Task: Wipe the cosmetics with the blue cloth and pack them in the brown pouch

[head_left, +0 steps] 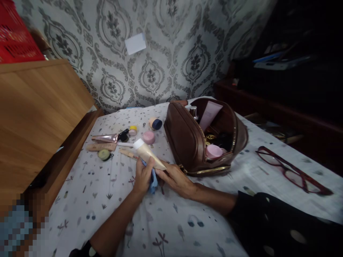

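Observation:
A cream squeeze tube with a white cap is held between my two hands, cap end pointing up and left. My left hand is closed round a blue cloth and presses against the tube's side. The fingers of my right hand grip the tube's crimped end. Just right of the hands stands a brown makeup bag, unzipped, with a pink tube and a pink jar inside. On the left lie a rose-gold tube, a pink pot and a green-lidded jar.
Red-framed eyeglasses lie on the patterned sheet at right. A bottle with a dark blue cap and a yellow-lidded jar lie farther back. A wooden cabinet borders the left side; a patterned wall stands behind.

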{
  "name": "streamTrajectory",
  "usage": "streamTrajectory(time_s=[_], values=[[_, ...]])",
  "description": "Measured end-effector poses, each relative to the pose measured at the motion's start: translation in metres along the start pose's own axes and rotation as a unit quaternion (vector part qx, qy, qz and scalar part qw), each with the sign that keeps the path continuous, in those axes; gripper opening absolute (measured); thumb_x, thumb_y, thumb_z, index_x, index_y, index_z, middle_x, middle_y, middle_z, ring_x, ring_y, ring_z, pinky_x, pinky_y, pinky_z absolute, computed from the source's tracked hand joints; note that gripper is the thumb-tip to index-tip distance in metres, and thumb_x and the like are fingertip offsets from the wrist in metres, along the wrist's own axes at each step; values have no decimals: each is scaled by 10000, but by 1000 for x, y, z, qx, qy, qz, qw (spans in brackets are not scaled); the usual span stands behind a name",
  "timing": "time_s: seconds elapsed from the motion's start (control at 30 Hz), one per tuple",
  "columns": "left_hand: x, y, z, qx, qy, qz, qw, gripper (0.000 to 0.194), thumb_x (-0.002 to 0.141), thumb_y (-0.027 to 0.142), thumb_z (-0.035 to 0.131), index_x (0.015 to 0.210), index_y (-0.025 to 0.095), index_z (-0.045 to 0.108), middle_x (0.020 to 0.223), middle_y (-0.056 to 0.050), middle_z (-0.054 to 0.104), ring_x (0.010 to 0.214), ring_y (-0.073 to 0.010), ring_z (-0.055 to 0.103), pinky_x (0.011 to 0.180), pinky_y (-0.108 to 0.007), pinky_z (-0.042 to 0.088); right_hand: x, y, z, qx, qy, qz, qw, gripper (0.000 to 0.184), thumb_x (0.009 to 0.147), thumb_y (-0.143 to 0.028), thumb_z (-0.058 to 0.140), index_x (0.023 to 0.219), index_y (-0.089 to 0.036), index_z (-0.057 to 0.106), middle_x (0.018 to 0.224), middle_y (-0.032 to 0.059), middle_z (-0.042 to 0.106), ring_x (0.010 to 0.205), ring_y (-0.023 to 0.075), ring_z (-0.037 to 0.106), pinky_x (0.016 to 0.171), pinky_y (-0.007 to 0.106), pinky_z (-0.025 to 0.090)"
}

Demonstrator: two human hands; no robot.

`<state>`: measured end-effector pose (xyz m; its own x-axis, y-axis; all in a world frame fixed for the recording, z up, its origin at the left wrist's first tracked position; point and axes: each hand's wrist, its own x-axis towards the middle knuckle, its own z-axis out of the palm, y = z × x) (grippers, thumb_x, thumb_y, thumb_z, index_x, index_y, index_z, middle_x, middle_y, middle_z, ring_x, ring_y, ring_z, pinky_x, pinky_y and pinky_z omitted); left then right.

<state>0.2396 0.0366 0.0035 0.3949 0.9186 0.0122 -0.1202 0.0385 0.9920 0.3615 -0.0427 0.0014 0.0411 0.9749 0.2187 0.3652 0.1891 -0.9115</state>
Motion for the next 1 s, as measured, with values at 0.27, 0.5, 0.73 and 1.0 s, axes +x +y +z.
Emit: streamTrajectory(time_s=[0.27,0.5,0.73,1.0], values=[[6,3,-2,143,9,89,986,533,818,736,561,770,207,604,737,-28,630,749,-194,583,711,-299,465,-2,0,0,-44,30,-18,998,321,981,-465,425,815,-205,511,623,-9,571,562,140,536,565,249,392],[6,6,-2,192,-13,119,974,565,867,721,477,671,199,564,614,-13,567,609,-161,510,583,-284,395,-3,-3,2,-36,57,0,998,252,972,-458,453,881,-224,458,643,-25,590,599,143,560,576,242,401],[6,7,0,248,9,137,959,609,905,701,402,577,200,508,579,-25,572,574,-153,498,563,-270,377,-2,0,4,-35,57,-2,998,204,974,-420,467,931,-221,458,657,-20,610,633,165,612,622,263,435],[13,5,-3,348,-2,142,927,597,939,613,341,516,220,490,528,-44,579,523,-172,512,530,-283,331,0,1,4,-50,65,11,997,433,978,-373,466,1334,-134,409,809,40,673,695,200,648,665,304,480]])
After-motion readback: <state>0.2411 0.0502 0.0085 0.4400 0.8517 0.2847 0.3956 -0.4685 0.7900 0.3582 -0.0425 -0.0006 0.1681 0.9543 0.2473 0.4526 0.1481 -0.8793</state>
